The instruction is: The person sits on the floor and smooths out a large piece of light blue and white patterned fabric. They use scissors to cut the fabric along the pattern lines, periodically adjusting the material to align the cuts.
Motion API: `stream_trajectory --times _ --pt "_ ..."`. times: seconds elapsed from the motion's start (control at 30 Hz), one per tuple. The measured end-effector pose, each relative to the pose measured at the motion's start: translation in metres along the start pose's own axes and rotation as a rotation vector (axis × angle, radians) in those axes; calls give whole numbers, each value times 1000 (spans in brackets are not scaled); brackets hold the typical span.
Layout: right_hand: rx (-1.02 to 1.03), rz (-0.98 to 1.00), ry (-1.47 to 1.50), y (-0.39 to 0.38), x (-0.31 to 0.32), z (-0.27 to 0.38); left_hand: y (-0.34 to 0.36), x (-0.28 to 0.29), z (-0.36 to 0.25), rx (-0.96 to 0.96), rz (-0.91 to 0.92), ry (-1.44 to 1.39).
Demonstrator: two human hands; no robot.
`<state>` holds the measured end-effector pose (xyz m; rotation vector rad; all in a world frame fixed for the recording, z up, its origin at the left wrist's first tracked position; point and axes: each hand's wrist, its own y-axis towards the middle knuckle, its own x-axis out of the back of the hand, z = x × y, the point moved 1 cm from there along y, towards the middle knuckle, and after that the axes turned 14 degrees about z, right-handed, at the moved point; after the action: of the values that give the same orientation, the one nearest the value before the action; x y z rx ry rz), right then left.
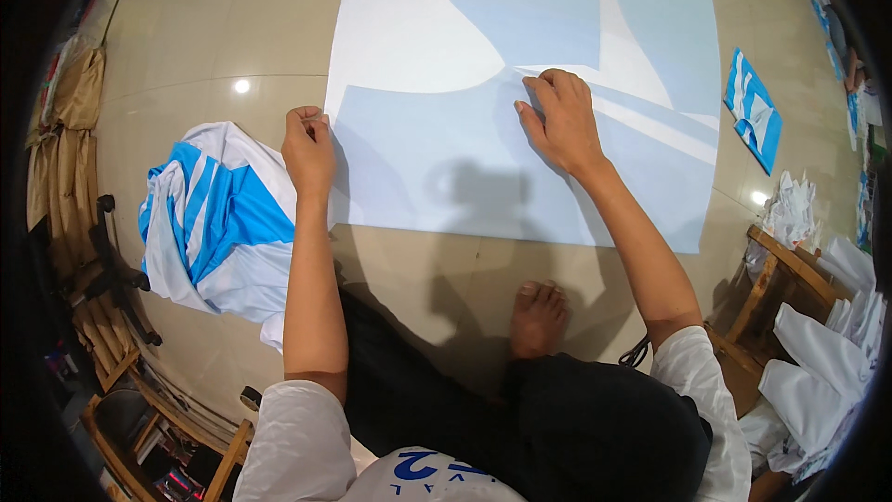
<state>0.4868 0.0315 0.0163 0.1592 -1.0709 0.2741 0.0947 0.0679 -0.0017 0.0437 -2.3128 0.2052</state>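
Note:
A large white sheet point(400, 46) printed with pale blue curved shapes lies spread on the floor before me. At its left edge my left hand point(308, 153) is closed, thumb against fingers, pinching the border of the sheet. My right hand point(565, 123) rests over the middle of the sheet, beside the spot where the pale blue shapes meet. Its fingers are bent, with a gap between thumb and forefinger, and nothing shows in it. Next to my left forearm lies a crumpled heap of blue and white cloth point(228, 214).
A folded blue and white cloth piece point(754, 112) lies right of the sheet. White cloth point(818, 363) is piled by a wooden frame point(790, 265) at the lower right. Another wooden frame point(232, 460) stands lower left, near brown bundles point(70, 167). My bare foot point(539, 318) is below the sheet.

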Motion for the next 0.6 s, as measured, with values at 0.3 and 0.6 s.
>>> stream_trajectory --times 0.3,0.6 --pt "20 -50 33 10 -4 4 -5 -58 -69 -541 97 124" --pt "28 -146 98 10 -12 -3 10 -129 -148 -692 313 96"
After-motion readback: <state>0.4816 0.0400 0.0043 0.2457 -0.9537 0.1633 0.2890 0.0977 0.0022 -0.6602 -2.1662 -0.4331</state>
